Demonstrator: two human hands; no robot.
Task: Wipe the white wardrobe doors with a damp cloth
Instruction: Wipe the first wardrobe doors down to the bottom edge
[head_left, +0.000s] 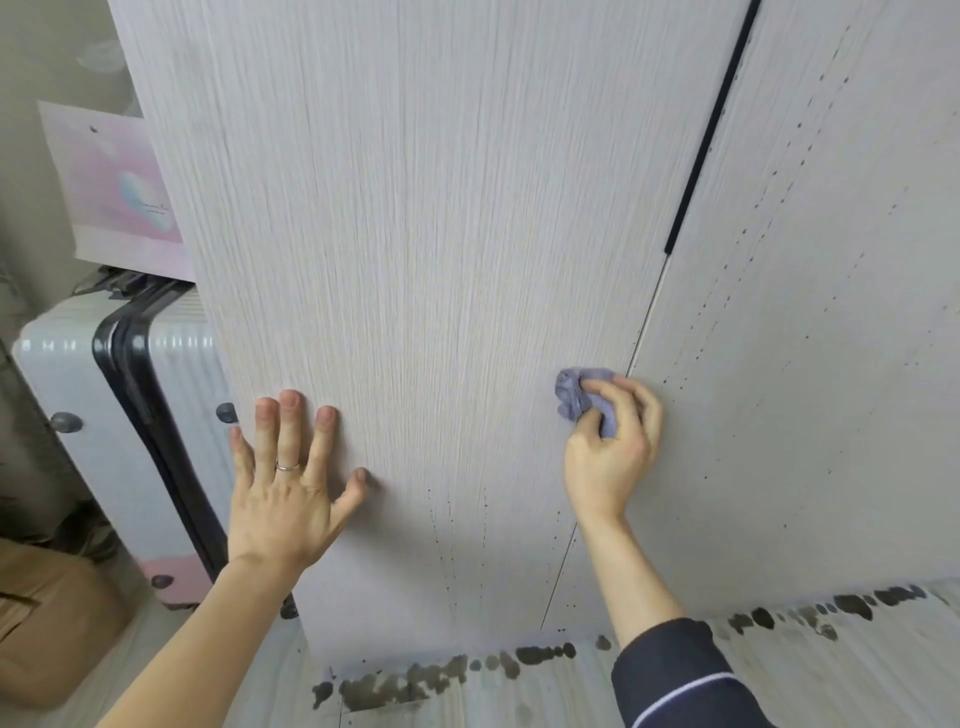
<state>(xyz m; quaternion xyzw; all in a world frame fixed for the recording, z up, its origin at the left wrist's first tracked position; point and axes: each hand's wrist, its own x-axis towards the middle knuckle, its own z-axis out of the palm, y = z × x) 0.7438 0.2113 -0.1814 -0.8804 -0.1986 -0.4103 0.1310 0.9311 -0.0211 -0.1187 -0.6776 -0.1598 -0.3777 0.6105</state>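
Observation:
Two white wood-grain wardrobe doors fill the view: the left door and the right door, split by a thin seam with a long black handle above. My right hand grips a crumpled blue-grey cloth and presses it against the left door's lower right edge, beside the seam. My left hand lies flat on the left door with fingers spread, a ring on one finger. Dark water drips run down both doors.
A pale suitcase with black trim stands left of the wardrobe, a pink paper bag above it. A brown box sits at the lower left. Dark wet patches line the floor below the doors.

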